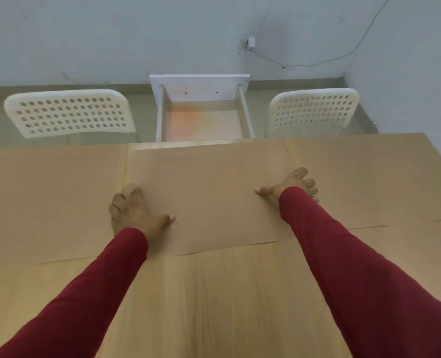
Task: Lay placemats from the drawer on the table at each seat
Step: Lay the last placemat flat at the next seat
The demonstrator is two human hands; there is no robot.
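A brown placemat [209, 197] lies in the middle of the far half of the light wooden table [214, 293]. My left hand [134, 213] grips its left edge, thumb on top and fingers curled at the edge. My right hand [294, 187] holds its right edge the same way, thumb resting on the mat. A second brown placemat [46, 202] lies flat to the left and a third placemat [369, 182] to the right, both partly under the middle one's sides. Beyond the table's far edge the white drawer [203, 120] stands pulled out, and its bottom shows bare.
Two white perforated chairs stand at the far side, one chair [69, 112] on the left and the other chair [313, 111] on the right of the drawer. A grey wall with a socket and cable [250, 43] runs behind. The wall closes in at the right.
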